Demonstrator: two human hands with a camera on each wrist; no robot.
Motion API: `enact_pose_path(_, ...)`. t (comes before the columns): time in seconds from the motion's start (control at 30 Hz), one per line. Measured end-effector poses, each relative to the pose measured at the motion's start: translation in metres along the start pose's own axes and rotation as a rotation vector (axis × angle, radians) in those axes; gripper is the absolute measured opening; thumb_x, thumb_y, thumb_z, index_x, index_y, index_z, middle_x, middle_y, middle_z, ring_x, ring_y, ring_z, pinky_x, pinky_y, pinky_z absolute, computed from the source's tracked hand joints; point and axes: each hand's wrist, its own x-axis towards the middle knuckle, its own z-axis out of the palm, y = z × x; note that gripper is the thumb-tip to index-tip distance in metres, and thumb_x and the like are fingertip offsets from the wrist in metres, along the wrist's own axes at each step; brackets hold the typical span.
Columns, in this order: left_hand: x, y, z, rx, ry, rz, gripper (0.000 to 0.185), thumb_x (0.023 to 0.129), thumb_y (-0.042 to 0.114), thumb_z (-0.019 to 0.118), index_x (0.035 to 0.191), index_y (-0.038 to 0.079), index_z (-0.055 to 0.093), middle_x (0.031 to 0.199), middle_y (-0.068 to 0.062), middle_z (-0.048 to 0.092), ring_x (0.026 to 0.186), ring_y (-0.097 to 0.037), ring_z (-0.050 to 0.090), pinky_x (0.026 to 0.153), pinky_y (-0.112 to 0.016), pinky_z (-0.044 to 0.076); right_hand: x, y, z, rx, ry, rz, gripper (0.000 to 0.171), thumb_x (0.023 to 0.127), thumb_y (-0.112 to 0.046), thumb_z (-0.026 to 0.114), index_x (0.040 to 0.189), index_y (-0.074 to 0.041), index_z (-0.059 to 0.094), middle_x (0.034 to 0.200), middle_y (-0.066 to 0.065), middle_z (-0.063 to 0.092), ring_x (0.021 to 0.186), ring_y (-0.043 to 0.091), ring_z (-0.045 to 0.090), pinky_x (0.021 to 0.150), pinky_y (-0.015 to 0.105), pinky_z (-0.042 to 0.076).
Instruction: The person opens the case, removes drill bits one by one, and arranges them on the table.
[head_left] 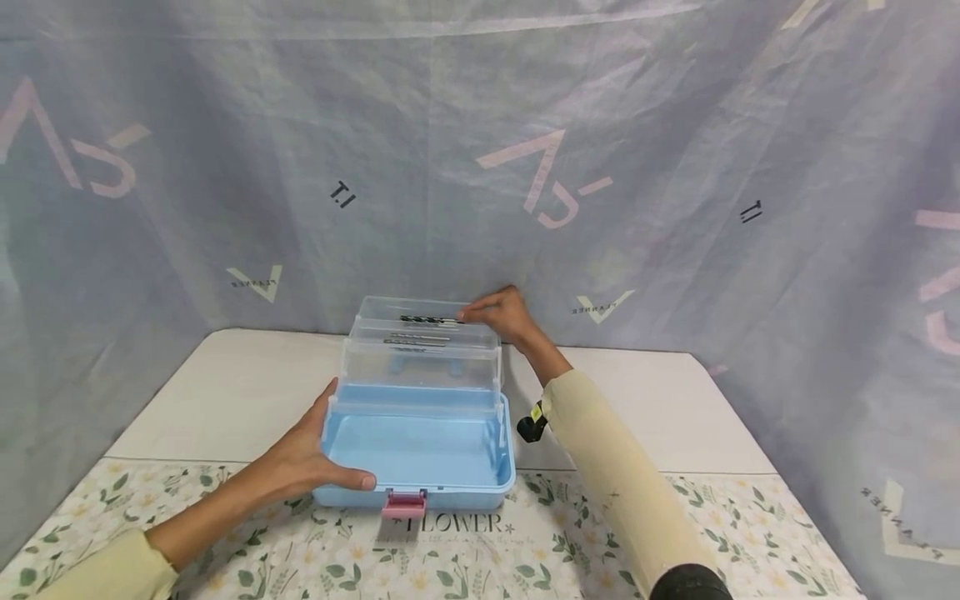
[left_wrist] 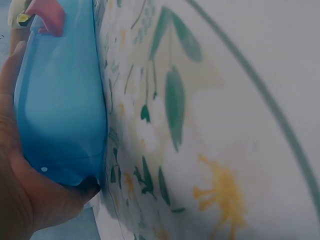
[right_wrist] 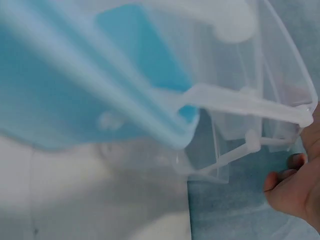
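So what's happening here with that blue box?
A person is working at an opened blue storage box standing on a flowered tablecloth. The left hand grips the box's near left corner, thumb along the front rim. The right hand reaches to the far side and touches the raised clear tray, where a few long dark drill bits lie. The pink latch at the front hangs undone.

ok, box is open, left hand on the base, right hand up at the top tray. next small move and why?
Probably lower the right hand onto the drill bit and pinch it. Its fingertips sit at that bit's end in the clear top tray, the blue box is folded open, and the left hand holds the base's front corner steady. Whether the fingers already touch the bit is unclear.
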Motion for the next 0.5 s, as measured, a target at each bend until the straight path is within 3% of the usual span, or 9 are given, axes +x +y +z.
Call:
enact_pose_path(0.27, 0.0006, 0.0002, 0.0024, -0.025, 0.020, 0.020, 0.172, 0.071, 0.050, 0.108, 0.181, 0.019, -0.020, 0.187, -0.035, 0.003, 0.169, -0.065, 0.016, 0.121, -0.087, 0.037, 0.0021, -0.0048, 0.0006, 0.007, -0.070, 0.121, 0.026, 0.100, -0.023, 0.089, 0.116, -0.004, 0.089, 0.132, 0.016, 0.084, 0.142, 0.038, 0.070, 0.129, 0.058, 0.049)
enact_pose_path(0.5, 0.0000, 0.0001, 0.0026, -0.050, 0.026, 0.040, 0.171, 0.071, 0.046, 0.109, 0.181, 0.017, -0.019, 0.187, -0.034, 0.007, 0.168, -0.064, 0.022, 0.122, -0.085, 0.038, 0.0039, -0.0025, -0.0004, -0.032, -0.097, 0.146, 0.025, 0.104, -0.022, 0.085, 0.119, -0.003, 0.088, 0.140, 0.016, 0.080, 0.144, 0.038, 0.068, 0.127, 0.057, 0.051)
